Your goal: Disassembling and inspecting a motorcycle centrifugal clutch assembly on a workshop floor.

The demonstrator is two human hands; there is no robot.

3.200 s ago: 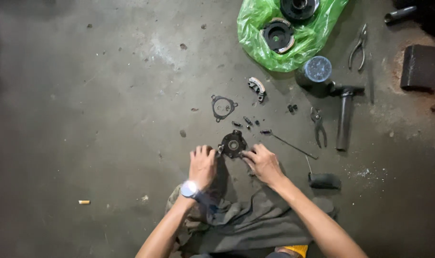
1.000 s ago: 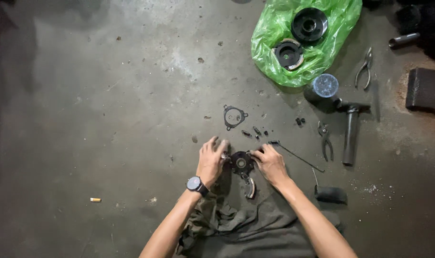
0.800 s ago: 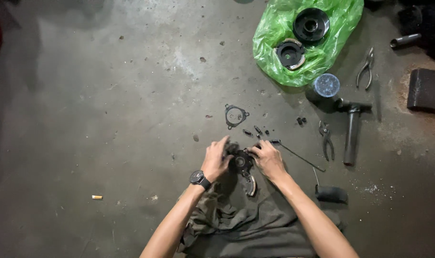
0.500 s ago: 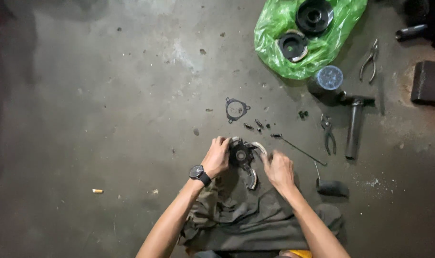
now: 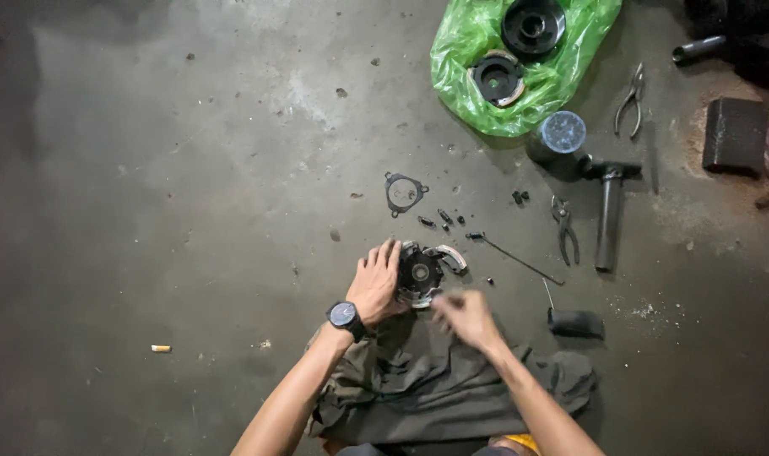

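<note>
While kneeling over a grey cloth point(image 5: 435, 397), left hand point(image 5: 378, 285) gripping the round clutch part point(image 5: 420, 274), fingers clamped on its left edge, right hand point(image 5: 465, 317) hovering just near of it, blurred, finger state impossible to tell

Grey stained concrete floor point(image 5: 148, 169): crumpled olive cloth point(image 5: 435, 397), green plastic bag point(image 5: 519, 76), triangular black gasket point(image 5: 404, 192), two metal pliers point(image 5: 631, 101), black hammer point(image 5: 608, 211), cigarette butt point(image 5: 161, 348).

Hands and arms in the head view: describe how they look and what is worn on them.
Both forearms are bare, with no sleeves and no gloves. The left hand has a dark round-faced wristwatch on a dark strap at the wrist. The right hand wears nothing; it shows blurred, so rings or marks cannot be told.
</note>
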